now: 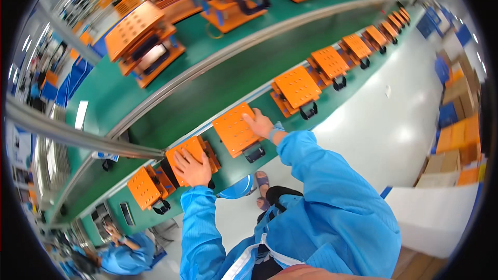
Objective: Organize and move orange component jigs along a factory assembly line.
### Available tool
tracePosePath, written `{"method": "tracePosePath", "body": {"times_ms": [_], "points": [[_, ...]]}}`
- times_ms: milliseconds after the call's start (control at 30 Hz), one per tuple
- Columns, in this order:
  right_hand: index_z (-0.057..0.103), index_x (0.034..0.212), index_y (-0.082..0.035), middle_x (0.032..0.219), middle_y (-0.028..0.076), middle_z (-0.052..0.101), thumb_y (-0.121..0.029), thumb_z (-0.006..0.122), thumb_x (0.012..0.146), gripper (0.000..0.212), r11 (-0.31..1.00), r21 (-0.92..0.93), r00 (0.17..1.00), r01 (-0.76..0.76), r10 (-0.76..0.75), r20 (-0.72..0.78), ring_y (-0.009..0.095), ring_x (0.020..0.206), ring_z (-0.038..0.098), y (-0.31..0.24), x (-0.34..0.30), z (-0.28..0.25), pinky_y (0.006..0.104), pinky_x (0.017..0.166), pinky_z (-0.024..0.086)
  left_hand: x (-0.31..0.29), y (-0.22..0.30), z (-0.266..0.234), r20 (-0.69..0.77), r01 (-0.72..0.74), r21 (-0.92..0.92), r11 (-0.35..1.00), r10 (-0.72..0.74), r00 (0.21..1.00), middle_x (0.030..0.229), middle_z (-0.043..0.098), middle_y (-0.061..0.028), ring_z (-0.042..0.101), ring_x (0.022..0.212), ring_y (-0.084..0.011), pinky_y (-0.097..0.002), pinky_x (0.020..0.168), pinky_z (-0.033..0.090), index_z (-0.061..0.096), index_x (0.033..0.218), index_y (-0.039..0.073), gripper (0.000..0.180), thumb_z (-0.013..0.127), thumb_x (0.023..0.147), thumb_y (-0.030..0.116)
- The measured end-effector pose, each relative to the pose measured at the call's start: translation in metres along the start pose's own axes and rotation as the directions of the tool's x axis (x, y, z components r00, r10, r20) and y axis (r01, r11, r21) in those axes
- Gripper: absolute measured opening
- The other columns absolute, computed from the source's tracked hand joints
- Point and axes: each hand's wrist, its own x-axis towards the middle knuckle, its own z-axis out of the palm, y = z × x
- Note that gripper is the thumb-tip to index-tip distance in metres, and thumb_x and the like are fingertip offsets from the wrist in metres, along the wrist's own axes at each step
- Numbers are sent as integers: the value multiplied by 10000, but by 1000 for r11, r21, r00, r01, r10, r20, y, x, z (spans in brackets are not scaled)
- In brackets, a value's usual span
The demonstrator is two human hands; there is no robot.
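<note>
Along the green bench stands a row of orange fixtures, each with a flat drilled top plate and a black handle. My left hand [191, 169] lies with spread fingers on the top of one orange fixture [182, 151]. To its right, another orange fixture [232, 130] sits slightly turned, its black handle [254, 153] toward me. At the right edge of that plate is my right hand [261, 124], thumb on top and the other fingers bent over the side, partly hidden. Beside my left hand stands a further orange fixture [143, 189].
More orange fixtures [297, 88] line the bench [218, 168] toward the upper right. Beyond a metal rail [207, 62], a raised green shelf holds others [136, 31]. A metal post [78, 134] crosses at left. A blue stool [236, 189] stands below; a co-worker [127, 254] sits lower left.
</note>
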Motion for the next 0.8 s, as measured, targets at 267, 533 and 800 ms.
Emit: {"method": "tracePosePath", "body": {"times_ms": [267, 533, 800], "points": [[423, 1739, 41, 1436, 388, 766, -788, 634, 1105, 1065, 991, 132, 1000, -2, 3, -4, 571, 1323, 758, 21, 3, -12, 592, 1145, 605, -2, 62, -28, 79, -109, -129, 986, 120, 990, 1904, 308, -324, 222, 1806, -481, -658, 1443, 227, 407, 1790, -80, 907, 755, 1137, 444], [384, 1727, 122, 1457, 390, 754, -769, 688, 1089, 1137, 964, 266, 1000, -1, -6, 25, 563, 1335, 756, 26, -12, -15, 579, 1154, 612, 48, 189, 51, 391, 506, -591, 628, -326, 861, 1542, 731, -370, 742, 1393, -457, -486, 1210, 563, 623, 1581, -168, 916, 672, 1175, 651], [544, 1520, 117, 1364, 413, 769, -760, 592, 1150, 953, 975, 186, 974, -119, 78, 213, 604, 1302, 738, 28, 7, -33, 616, 1102, 606, 59, 198, 74, 401, 696, -164, 699, -597, 695, 1445, 790, -368, 733, 1400, -532, -579, 1188, 569, 768, 1417, -182, 1255, 313, 1124, 950]]}}
